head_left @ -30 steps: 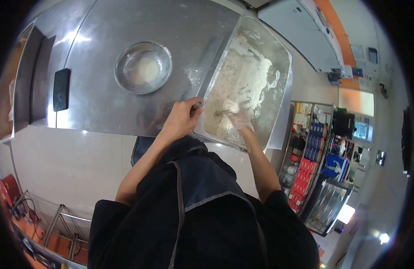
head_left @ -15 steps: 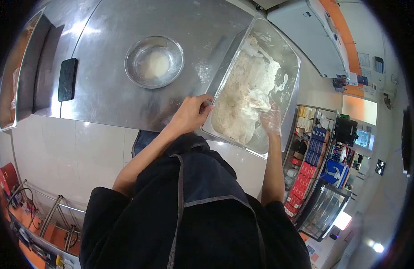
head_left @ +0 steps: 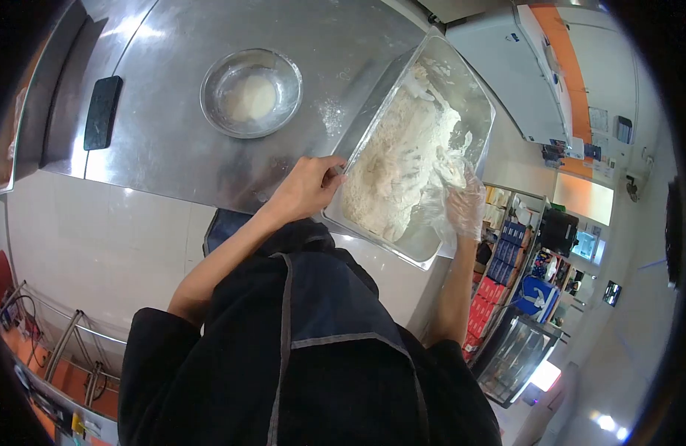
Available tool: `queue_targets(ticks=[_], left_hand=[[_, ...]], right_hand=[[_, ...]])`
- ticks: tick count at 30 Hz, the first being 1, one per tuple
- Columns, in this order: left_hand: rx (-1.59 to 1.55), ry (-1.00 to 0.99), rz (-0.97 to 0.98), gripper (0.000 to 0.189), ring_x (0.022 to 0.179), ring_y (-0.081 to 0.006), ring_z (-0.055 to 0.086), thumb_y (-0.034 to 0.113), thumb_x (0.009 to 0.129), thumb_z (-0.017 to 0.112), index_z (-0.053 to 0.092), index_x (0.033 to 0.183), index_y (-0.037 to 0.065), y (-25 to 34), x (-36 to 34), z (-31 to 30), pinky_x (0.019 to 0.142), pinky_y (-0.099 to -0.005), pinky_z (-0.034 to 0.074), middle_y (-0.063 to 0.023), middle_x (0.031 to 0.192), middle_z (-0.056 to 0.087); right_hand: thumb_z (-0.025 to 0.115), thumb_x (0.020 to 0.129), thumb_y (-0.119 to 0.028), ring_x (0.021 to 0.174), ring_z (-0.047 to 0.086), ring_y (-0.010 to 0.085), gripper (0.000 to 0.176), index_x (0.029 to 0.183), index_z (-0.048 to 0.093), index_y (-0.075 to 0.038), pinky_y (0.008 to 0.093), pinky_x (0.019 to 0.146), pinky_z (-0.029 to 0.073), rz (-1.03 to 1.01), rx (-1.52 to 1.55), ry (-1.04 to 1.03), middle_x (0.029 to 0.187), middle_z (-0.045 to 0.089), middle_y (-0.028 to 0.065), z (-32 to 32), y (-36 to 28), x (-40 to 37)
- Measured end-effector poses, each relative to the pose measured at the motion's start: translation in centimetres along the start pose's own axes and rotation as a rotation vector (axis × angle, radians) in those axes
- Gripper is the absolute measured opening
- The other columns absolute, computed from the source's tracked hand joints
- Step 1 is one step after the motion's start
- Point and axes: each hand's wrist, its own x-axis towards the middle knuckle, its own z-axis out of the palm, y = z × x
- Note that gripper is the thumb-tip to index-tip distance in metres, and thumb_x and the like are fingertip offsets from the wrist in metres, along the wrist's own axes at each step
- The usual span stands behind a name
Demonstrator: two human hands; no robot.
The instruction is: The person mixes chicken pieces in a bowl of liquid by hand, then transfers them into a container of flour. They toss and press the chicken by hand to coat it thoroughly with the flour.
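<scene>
A deep rectangular metal pan [head_left: 448, 61] holds a bed of off-white flour [head_left: 380, 175], with finger-like furrows near its middle. My left hand [head_left: 306, 184] is bare and closed, its thumb and fingers pinching the pan's near-left rim. My right hand [head_left: 466, 204], in a clear plastic glove, is at the pan's right side. Its fingers are curled at a flour-coated white lump [head_left: 451, 177]; what the lump is, and how firmly it is held, I cannot make out under the coating.
On the steel table [head_left: 168, 89] stands a round metal bowl [head_left: 251, 93] with a pale substance inside. A black phone-like slab [head_left: 104, 113] lies left of it. Another metal pan [head_left: 42, 97] is at the far left. A shelf rack with boxes [head_left: 499, 256] stands to the right.
My right hand has moved right, toward the pan's right wall, leaving furrows in the flour. My left hand keeps its hold on the rim. The whole view has shifted slightly.
</scene>
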Motion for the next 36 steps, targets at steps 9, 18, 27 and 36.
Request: queue_targets(ticks=[9, 18, 27, 36], left_hand=[[-0.003, 0.017, 0.006, 0.026, 0.067, -0.0328, 0.066, 0.007, 0.087, 0.065, 0.063, 0.109, -0.006, -0.4, -0.1, 0.2, 0.067, -0.0389, 0.051, -0.0247, 0.079, 0.067], [0.024, -0.002, -0.010, 0.024, 0.062, -0.0308, 0.065, 0.008, 0.087, 0.065, 0.063, 0.108, -0.005, -0.1, -0.1, 0.1, 0.063, -0.0384, 0.050, -0.0219, 0.074, 0.066], [0.046, -0.025, -0.002, 0.024, 0.063, -0.0325, 0.065, 0.008, 0.087, 0.065, 0.063, 0.107, -0.005, 0.0, 0.2, 0.0, 0.063, -0.0388, 0.050, -0.0220, 0.074, 0.066], [0.035, -0.027, 0.017, 0.025, 0.063, -0.0336, 0.064, 0.008, 0.087, 0.065, 0.063, 0.108, -0.005, -0.5, 0.4, 0.0, 0.064, -0.0391, 0.051, -0.0226, 0.074, 0.066]], right_hand=[[0.065, 0.083, -0.005, 0.092, 0.065, 0.0197, 0.047, 0.129, 0.056, -0.003, 0.0329, 0.084, 0.051, 0.231, 0.201, -0.190, 0.111, 0.067, 0.0114, -1.2, -5.5, 0.2], [0.069, 0.081, -0.011, 0.108, 0.063, 0.0294, 0.047, 0.125, 0.058, -0.001, 0.0379, 0.096, 0.048, 0.239, 0.086, -0.200, 0.113, 0.066, 0.0196, -0.6, -3.2, 0.0], [0.069, 0.080, -0.011, 0.101, 0.062, 0.0324, 0.047, 0.125, 0.060, -0.004, 0.0386, 0.090, 0.050, -0.024, -0.089, -0.121, 0.111, 0.064, 0.0188, -1.6, -4.1, -0.5], [0.062, 0.090, -0.010, 0.098, 0.063, 0.0266, 0.040, 0.128, 0.054, -0.003, 0.0360, 0.087, 0.051, 0.065, 0.391, -0.274, 0.128, 0.057, 0.0150, -3.8, -4.1, -1.3]])
